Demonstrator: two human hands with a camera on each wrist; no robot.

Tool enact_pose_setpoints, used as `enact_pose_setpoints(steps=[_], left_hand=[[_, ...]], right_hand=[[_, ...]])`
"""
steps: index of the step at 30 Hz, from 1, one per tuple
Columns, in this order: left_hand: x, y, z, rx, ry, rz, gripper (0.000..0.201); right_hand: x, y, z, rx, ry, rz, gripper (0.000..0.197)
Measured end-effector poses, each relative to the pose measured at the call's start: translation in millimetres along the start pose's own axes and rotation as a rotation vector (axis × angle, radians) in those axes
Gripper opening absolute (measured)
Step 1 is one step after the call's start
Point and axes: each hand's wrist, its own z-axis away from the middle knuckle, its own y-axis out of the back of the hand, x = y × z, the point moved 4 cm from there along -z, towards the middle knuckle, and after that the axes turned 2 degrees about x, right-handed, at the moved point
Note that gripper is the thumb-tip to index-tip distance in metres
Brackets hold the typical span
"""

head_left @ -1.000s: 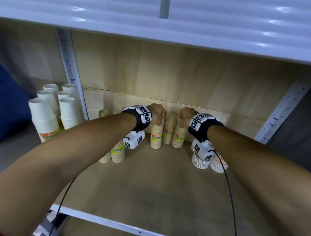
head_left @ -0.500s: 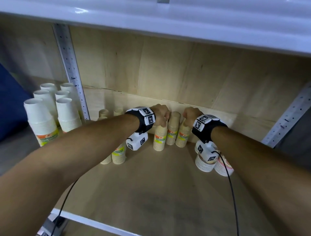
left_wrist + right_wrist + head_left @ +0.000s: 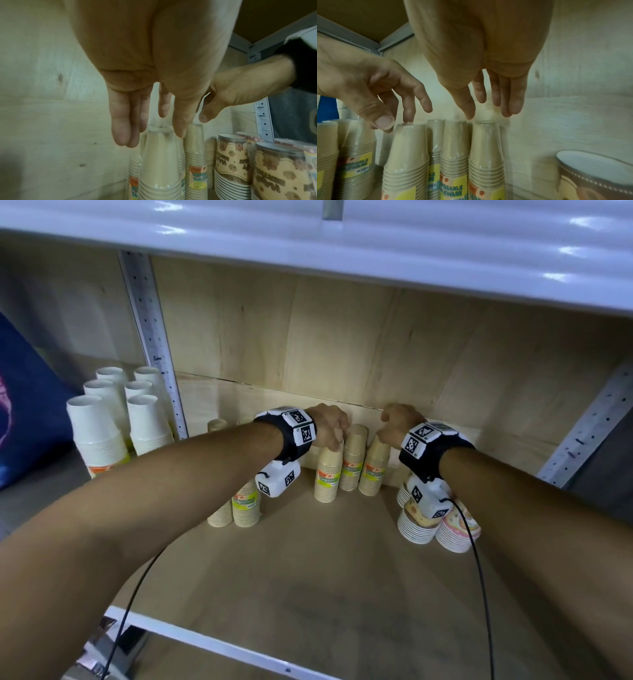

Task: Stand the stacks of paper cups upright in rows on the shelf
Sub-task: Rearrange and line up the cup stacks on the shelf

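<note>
At ten o'clock, white cup stacks [image 3: 99, 433] stand apart. Centre: left hand [image 3: 327, 424], fingers loosely extended, has lifted to touch only the left kraft stack [image 3: 329, 475]; right hand [image 3: 399, 422], fingers relaxed, hovers over the right kraft stack [image 3: 375, 470] (released). Row judged upright on the shelf [image 3: 308, 577].

Wrapped stacks of paper cups standing on the wooden shelf board [image 3: 308, 594]

Three tan kraft-paper cup stacks in clear wrap, with yellow-and-orange labels [image 3: 349, 463], stand upside down, rims on the board, side by side against the back edge. More tan stacks of the same kind [image 3: 245, 505] stand upright toward the left edge. Brown-and-cream patterned cup stacks [image 3: 416, 523] stand near the right edge.
</note>
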Motion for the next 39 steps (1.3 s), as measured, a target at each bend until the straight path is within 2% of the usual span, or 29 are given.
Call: enact_pose_setpoints(steps=[6,12,17,21,25,28,34,39], left_hand=[[-13,33,25,0.055,0.064,-0.045,0.048],[-42,63,66,0.124,0.128,-0.099,0.042],[-70,73,98,0.129,0.200,-0.151,0.041],[-91,70,118,0.110,0.247,-0.163,0.040],[-102,62,133,0.041,0.278,-0.236,0.039],[-104,52,138,-0.010,0.281,-0.300,0.035],[-119,34,141,-0.063,0.288,-0.294,0.031],[-125,23,142,-0.080,0.274,-0.241,0.036]], right_hand=[[-28,18,12,0.019,0.045,0.015,0.038],[-84,22,30,0.043,0.159,-0.023,0.036],[-131,9,48,0.038,0.262,-0.072,0.036],[-168,-5,61,-0.013,0.319,-0.048,0.038],[-201,-19,71,-0.049,0.365,-0.047,0.032],[-219,-29,78,-0.109,0.383,-0.064,0.036],[-237,-50,82,-0.175,0.380,-0.069,0.034],[-242,-65,80,-0.180,0.368,-0.077,0.039]])
